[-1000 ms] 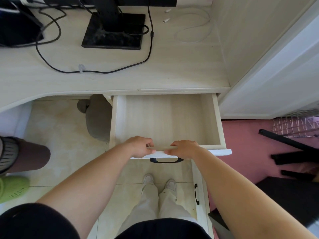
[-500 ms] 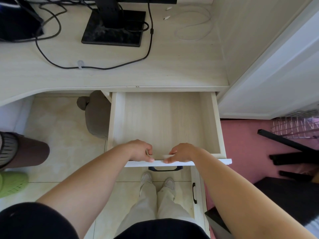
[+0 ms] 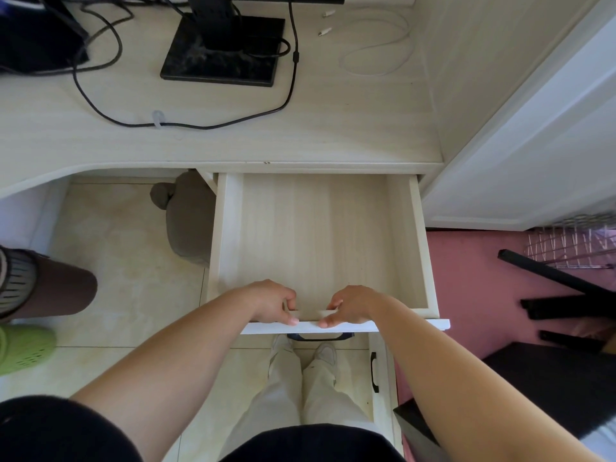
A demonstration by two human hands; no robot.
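Grasping the open drawer (image 3: pixel 405 245) by the top edge of its white front panel (image 3: pixel 410 325), at the end nearest the body. Left hand (image 3: pixel 271 301) curled over that edge, thumb laid along the top and fingers tucked inside; right hand (image 3: pixel 350 303) just beside it, gripping likewise, with a small gap between the two. Just beyond the hands, only the bare pale wood bottom of the drawer inside its rim. Directly below the hands, a dark pull handle (image 3: pixel 315 337) on the panel's outer face, and lower down a pair of light shoes (image 3: pixel 328 353) on the tiled floor (image 3: pixel 116 248). Below and right of the right hand, a second black handle (image 3: pixel 374 371) on a lower front. Far beyond the hands, above the drawer's back end, the pale counter (image 3: pixel 333 128), carrying a black monitor base (image 3: pixel 220 61), a black cable (image 3: pixel 200 127) looping across, and a white cable (image 3: pixel 376 73) coiled toward the right. Beyond and left of the left hand, under the counter, a grey padded seat (image 3: pixel 186 225). Well to the right of the right hand, a pink floor covering (image 3: pixel 466 278); far to the left, something bright green (image 3: pixel 23 348) at the edge of view.
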